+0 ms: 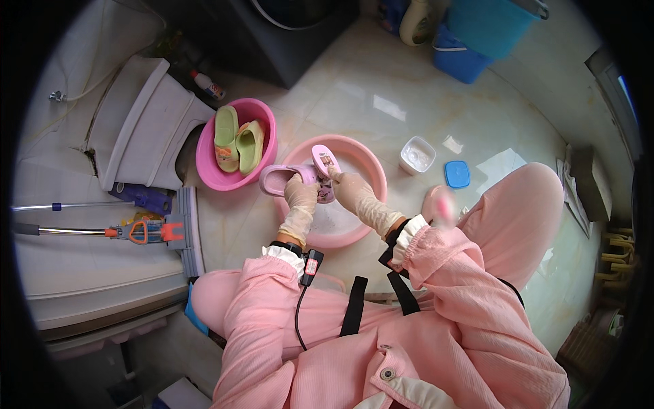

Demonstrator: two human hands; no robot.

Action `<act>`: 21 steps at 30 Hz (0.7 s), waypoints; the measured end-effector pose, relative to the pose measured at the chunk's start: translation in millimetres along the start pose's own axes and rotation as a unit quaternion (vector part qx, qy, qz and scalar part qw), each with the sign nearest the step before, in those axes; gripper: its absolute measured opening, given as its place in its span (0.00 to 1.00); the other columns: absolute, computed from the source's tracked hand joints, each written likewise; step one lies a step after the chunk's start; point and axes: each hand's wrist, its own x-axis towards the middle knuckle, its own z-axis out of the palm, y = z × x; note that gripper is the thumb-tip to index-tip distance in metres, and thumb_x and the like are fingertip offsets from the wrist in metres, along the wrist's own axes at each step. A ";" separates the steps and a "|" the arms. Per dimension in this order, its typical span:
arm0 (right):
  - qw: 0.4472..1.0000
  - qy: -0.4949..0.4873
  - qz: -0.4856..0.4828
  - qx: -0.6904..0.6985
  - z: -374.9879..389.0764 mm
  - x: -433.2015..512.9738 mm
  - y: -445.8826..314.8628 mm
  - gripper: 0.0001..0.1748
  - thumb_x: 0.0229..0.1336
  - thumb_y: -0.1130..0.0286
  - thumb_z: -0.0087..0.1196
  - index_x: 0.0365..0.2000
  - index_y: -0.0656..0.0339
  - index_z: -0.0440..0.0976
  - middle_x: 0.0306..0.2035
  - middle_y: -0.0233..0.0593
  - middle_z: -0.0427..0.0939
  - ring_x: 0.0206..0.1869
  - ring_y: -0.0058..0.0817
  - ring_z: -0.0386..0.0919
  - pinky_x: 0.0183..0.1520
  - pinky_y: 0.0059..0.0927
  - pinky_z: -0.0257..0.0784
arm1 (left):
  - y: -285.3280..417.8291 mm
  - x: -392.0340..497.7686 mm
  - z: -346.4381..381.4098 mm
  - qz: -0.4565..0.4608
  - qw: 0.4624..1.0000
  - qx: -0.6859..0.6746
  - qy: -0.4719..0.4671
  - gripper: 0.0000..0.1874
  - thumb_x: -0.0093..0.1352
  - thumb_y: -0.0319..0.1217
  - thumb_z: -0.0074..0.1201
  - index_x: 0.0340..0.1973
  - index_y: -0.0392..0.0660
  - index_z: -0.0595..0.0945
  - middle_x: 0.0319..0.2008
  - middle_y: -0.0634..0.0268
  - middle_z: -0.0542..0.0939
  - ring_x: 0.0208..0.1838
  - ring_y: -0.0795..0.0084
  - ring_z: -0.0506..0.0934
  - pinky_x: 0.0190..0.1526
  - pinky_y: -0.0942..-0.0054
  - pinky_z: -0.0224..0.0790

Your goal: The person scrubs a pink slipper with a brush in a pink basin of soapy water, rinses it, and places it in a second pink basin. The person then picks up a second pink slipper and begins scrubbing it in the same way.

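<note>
My left hand (301, 197), in a pale rubber glove, grips a pink-purple clog (278, 179) with its heel end to the left. In my gloved right hand (352, 189) is a small pink scrubbing brush (324, 157), held over the clog's decorated toe; its bristles are hidden. Both hands are above the left half of a light pink plastic basin (379, 179), which holds cloudy, whitish liquid (334, 225). Left of it, a bright pink basin (272, 148) contains a pair of green slippers (226, 128) with orange decoration.
A white plastic tub (418, 155) and its blue lid (457, 174) lie right of the basin. A toilet (148, 122), a flat mop (191, 230) and a bottle (208, 85) are at left. Blue buckets (462, 61) stand at the top right, near a dark washing machine (276, 41).
</note>
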 end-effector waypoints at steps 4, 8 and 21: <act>0.986 -0.012 0.067 0.154 -18.2 3.5 5.1 0.20 0.58 0.64 0.42 0.52 0.49 0.65 0.27 0.51 0.76 0.23 0.40 0.74 0.29 0.32 0.69 | -2.0 2.9 -5.4 0.001 0.999 0.032 0.010 0.19 0.48 0.28 0.61 0.35 0.38 0.77 0.32 0.51 0.79 0.36 0.55 0.77 0.41 0.65 0.68; 0.999 0.006 -0.011 0.042 -16.7 -32.7 1.2 0.21 0.58 0.65 0.41 0.53 0.44 0.63 0.25 0.51 0.75 0.25 0.42 0.74 0.32 0.36 0.69 | -4.8 6.1 -6.0 -0.035 0.999 0.000 0.029 0.19 0.48 0.29 0.62 0.35 0.38 0.77 0.32 0.51 0.79 0.37 0.54 0.77 0.41 0.64 0.68; 0.998 -0.039 0.029 0.046 -22.0 -6.3 -18.0 0.23 0.53 0.71 0.42 0.52 0.52 0.64 0.34 0.49 0.76 0.37 0.43 0.75 0.38 0.40 0.69 | -8.8 4.2 0.8 -0.017 0.995 0.087 0.033 0.16 0.49 0.28 0.61 0.33 0.36 0.79 0.29 0.54 0.80 0.31 0.60 0.78 0.35 0.66 0.69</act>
